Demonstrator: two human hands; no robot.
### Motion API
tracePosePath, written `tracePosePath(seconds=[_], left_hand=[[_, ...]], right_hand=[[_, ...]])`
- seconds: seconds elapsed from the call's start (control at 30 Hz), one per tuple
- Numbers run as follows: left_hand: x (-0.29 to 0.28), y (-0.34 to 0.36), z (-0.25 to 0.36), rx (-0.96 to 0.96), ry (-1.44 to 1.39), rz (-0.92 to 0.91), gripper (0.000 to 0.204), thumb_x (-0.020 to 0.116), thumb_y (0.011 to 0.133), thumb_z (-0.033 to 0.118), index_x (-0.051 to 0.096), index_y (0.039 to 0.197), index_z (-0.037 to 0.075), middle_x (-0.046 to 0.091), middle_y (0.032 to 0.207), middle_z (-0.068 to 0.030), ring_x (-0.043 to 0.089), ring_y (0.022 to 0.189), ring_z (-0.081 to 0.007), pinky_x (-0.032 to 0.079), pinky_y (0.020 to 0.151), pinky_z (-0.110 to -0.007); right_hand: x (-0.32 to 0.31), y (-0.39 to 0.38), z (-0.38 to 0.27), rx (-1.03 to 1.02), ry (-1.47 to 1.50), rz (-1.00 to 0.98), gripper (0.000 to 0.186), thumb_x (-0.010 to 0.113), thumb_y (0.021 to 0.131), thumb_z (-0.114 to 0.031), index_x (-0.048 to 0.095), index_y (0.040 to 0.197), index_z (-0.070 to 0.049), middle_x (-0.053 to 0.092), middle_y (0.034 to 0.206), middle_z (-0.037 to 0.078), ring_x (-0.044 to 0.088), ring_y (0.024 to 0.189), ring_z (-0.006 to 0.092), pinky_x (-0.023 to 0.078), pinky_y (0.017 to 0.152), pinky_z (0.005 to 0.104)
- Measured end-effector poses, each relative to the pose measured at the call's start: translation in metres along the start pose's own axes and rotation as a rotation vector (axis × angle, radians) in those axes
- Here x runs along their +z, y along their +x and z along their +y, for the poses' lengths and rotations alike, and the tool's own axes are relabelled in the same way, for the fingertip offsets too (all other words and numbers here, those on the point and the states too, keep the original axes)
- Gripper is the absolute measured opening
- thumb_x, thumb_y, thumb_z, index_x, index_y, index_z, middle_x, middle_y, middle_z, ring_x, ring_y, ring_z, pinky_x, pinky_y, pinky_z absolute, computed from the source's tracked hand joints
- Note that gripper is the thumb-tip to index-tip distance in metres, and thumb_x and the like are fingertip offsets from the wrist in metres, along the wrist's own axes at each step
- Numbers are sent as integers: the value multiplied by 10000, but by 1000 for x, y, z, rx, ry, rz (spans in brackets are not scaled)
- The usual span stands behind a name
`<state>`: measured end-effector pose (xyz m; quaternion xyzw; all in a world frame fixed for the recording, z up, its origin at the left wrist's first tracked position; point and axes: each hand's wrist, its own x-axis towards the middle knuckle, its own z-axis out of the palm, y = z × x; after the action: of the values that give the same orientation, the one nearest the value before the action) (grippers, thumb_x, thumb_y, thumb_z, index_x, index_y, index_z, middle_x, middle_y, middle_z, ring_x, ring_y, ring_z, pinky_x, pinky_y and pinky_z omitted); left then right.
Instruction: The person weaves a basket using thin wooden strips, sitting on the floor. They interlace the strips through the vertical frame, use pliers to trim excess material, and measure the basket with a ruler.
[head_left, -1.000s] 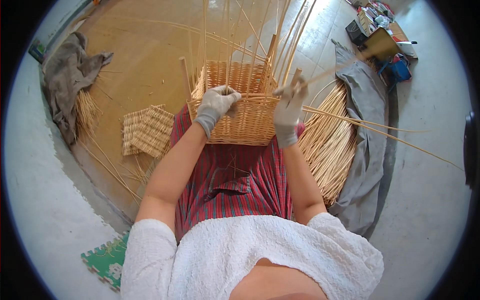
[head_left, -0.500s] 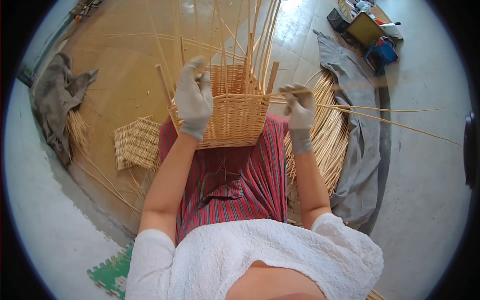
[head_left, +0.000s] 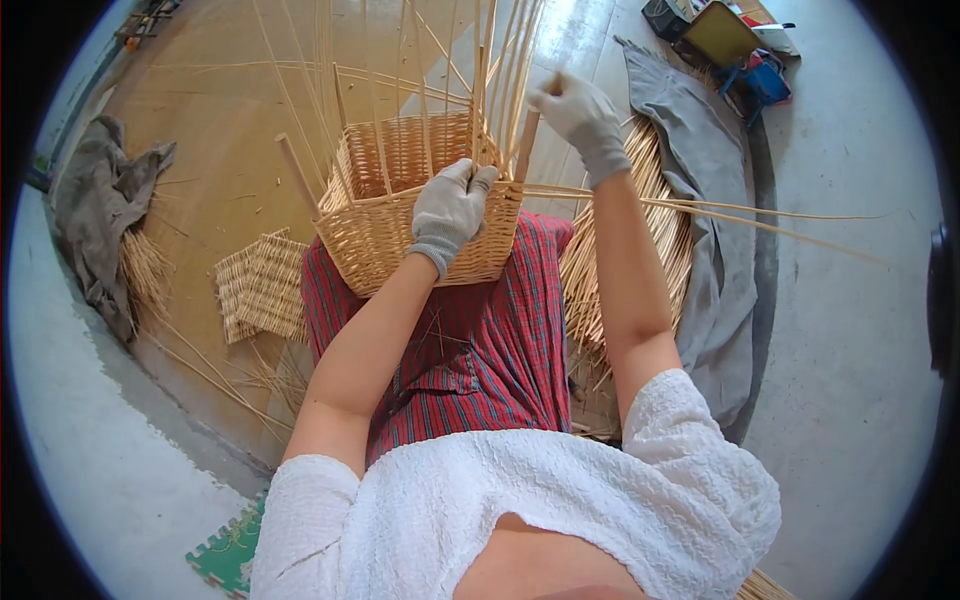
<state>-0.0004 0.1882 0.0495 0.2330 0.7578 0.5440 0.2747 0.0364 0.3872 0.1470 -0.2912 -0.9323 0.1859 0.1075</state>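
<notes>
A rectangular wicker basket (head_left: 375,235) rests on my lap over a red striped cloth (head_left: 480,350). Tall thin upright stakes (head_left: 421,85) rise from its walls, with thicker posts at the corners. My left hand (head_left: 450,208), in a pale grey work glove, is closed on the front rim near the right corner, thumb up. Gloved too, my right hand (head_left: 582,118) is raised just right of the right front post (head_left: 527,145). Its fingers are curled and slightly blurred; whatever they hold does not show. Long loose weaving strands (head_left: 690,205) run rightward from that corner.
A bundle of cut wicker rods (head_left: 640,250) lies on a grey cloth (head_left: 715,240) to the right. Woven flat panels (head_left: 262,285) lie at left, near another grey cloth (head_left: 105,200) with rods. Boxes and a blue object (head_left: 762,82) stand far right; a green foam mat (head_left: 235,550) is near left.
My left hand has come down from above the basket's left side onto the front rim, further right. The right hand has moved up and away from the strands. The basket shifted slightly left.
</notes>
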Motion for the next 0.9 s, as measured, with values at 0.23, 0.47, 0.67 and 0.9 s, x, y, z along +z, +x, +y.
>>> tracePosePath(seconds=[0.23, 0.47, 0.67, 0.9], left_hand=[[-17, -17, -2, 211, -342, 113, 241, 658, 1019, 113, 611, 1237, 23, 679, 956, -91, 693, 664, -157, 570, 570, -293], [-195, -19, -67, 342, -285, 385, 465, 400, 1142, 390, 542, 1329, -12, 601, 1237, -120, 591, 1135, -218, 487, 1058, -362], [-153, -92, -40, 128, -376, 236, 540, 393, 1108, 543, 564, 1133, 31, 529, 921, -45, 541, 844, -183, 508, 928, -395], [-58, -157, 39, 454, -425, -151, 450, 508, 1073, 507, 538, 1106, 60, 440, 844, -26, 442, 719, -164, 484, 808, -385]], right_hand=[[23, -62, 31, -141, -290, 236, 248, 777, 894, -289, 718, 1014, -80, 755, 968, 147, 719, 989, 328, 545, 898, 415], [225, -232, -23, 598, 1167, -686, 646, 574, 984, -620, 678, 1143, -3, 743, 902, 148, 738, 900, 300, 583, 824, 430], [328, -246, 13, 807, 1448, -412, 914, 619, 915, -717, 504, 1383, 60, 686, 1160, 235, 709, 1035, 245, 586, 875, 412], [258, -209, 18, 538, 1074, 102, 714, 480, 1035, -531, 478, 1450, 50, 566, 1422, 311, 533, 1376, 398, 445, 1117, 443]])
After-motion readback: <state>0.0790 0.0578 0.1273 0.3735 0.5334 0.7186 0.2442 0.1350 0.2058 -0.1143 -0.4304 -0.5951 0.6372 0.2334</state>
